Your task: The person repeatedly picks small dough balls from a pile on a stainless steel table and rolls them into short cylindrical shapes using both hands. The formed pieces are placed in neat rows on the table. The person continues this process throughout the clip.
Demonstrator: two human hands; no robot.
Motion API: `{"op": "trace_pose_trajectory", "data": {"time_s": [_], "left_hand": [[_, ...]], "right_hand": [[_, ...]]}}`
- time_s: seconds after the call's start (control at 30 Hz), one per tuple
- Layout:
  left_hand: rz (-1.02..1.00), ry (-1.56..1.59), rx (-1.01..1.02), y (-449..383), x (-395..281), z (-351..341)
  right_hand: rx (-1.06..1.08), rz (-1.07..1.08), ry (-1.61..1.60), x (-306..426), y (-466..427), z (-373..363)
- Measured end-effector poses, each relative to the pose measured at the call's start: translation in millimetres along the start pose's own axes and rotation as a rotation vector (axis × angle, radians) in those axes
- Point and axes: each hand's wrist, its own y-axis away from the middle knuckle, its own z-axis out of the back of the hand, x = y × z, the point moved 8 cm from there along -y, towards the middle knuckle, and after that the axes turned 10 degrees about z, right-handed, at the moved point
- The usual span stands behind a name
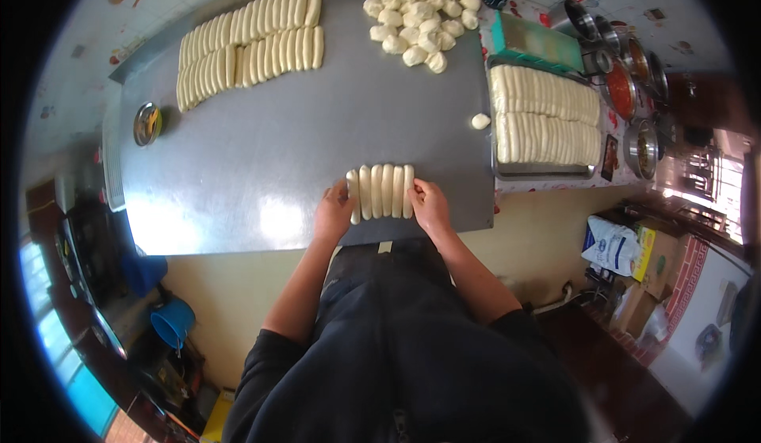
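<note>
Several dough sticks [383, 190] lie side by side in a short row near the front edge of the steel table [250, 163]. My left hand [334, 210] holds the row's left end, fingers against the outermost stick, which leans slightly apart at the top. At the right end, my right hand [429, 205] pinches the last stick between thumb and fingers. Farther back on the left are two long rows of dough sticks [250, 45]. A heap of rough dough lumps [419, 21] sits at the back, and a single dough lump [481, 121] rests by the right edge.
A metal tray [544, 171] packed with two rows of dough sticks stands right of the steel table, with a green plastic container [535, 42] behind it. Metal bowls and pots [621, 89] crowd beyond. A small bowl [147, 124] is at far left. A phone-like object [609, 158] lies beside the tray.
</note>
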Motion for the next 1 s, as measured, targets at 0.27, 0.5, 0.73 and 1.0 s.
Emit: {"op": "trace_pose_trajectory", "data": {"time_s": [0.27, 0.5, 0.73, 1.0], "left_hand": [[-0.258, -0.093, -0.192, -106.0, -173.1, 14.9], [-0.394, -0.288, -0.329, -199.7, -319.6, -41.2], [-0.406, -0.28, -0.315, -212.2, -332.1, -63.2], [-0.395, 0.272, -0.132, -164.7, -274.3, -53.3]], "right_hand": [[-0.377, 0.143, 0.062, 2.6, -168.2, 95.6], [-0.254, 0.042, 0.235, 38.8, -275.2, 107.1], [-0.339, 0.086, 0.142, 44.6, -286.6, 110.6], [-0.47, 0.114, -0.214, 10.2, -234.3, 92.5]]}}
